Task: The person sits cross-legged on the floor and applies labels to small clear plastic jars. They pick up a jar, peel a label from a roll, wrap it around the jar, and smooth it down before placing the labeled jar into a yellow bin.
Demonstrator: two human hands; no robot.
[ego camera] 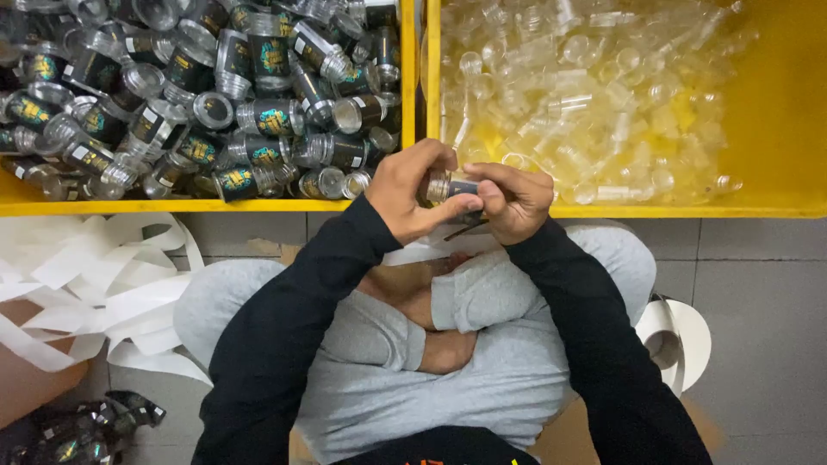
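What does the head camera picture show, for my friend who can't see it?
A person sitting cross-legged holds a small clear bottle with a dark label between the left hand and right hand. In front are two yellow bins: the left bin is full of labelled bottles, the right bin holds plain clear ones. White paper strips lie on the floor.

- A yellow bin (207, 206) fills the upper left, heaped with small clear bottles wearing dark labels (215, 95).
- Just beside it, a second yellow bin (775, 129) on the upper right holds a pile of plain clear bottles (586, 95), no labels on them.
- The grey tiled floor (758, 284) runs under both bins.
- Loose white paper strips (95, 284) lie tangled on the floor at the left edge.
- A white roll of backing paper (685, 340) sits on the floor at the right.
- A dark crumpled heap of label scraps (82, 430) lies in the lower left corner.
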